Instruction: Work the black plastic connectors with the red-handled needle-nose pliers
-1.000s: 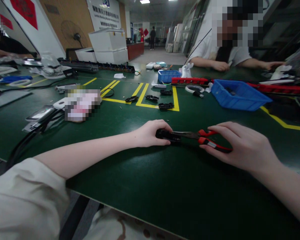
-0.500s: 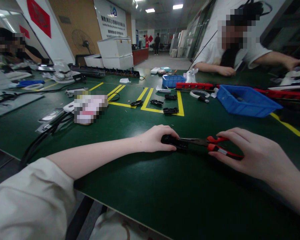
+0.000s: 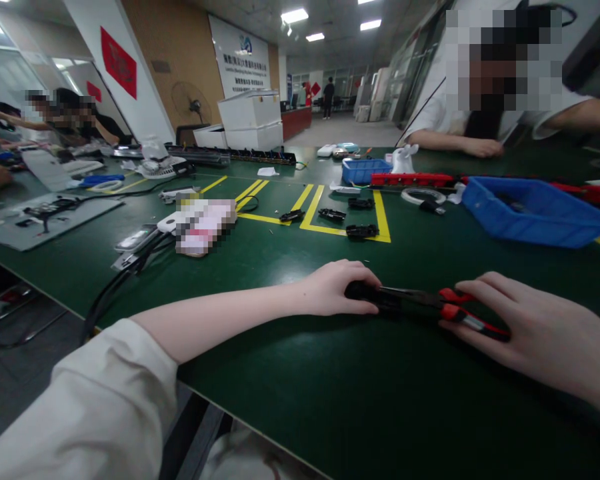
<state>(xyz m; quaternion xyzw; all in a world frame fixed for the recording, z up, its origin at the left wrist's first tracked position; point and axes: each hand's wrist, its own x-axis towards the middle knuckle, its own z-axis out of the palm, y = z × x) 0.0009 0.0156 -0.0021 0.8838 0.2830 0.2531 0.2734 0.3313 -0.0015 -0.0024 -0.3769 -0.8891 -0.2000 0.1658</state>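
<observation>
My left hand (image 3: 337, 288) is closed around a small black plastic part (image 3: 363, 291) and steadies it low over the green table (image 3: 280, 373). In my right hand (image 3: 523, 323) is a pair of needle-nose pliers (image 3: 453, 305) with red and black handles, fingers wrapped round the grips. The thin jaws point left and reach the top of the black part, just beside my left fingertips. What the jaw tips touch on the part is too dark to make out. Beyond my hands lie several similar black parts (image 3: 362, 231) in and beside a yellow-taped area.
A blue bin (image 3: 535, 217) stands at the right, a smaller blue basket (image 3: 365, 171) behind it. Red strips (image 3: 415, 180) lie between them. A phone (image 3: 207, 227) and black cables (image 3: 115, 287) lie at left. Across the table sits a person (image 3: 445, 137) in a white top.
The whole view has shifted, so everything sits farther right and slightly lower. My hands, the pliers and the black part keep nearly the same hold on one another.
</observation>
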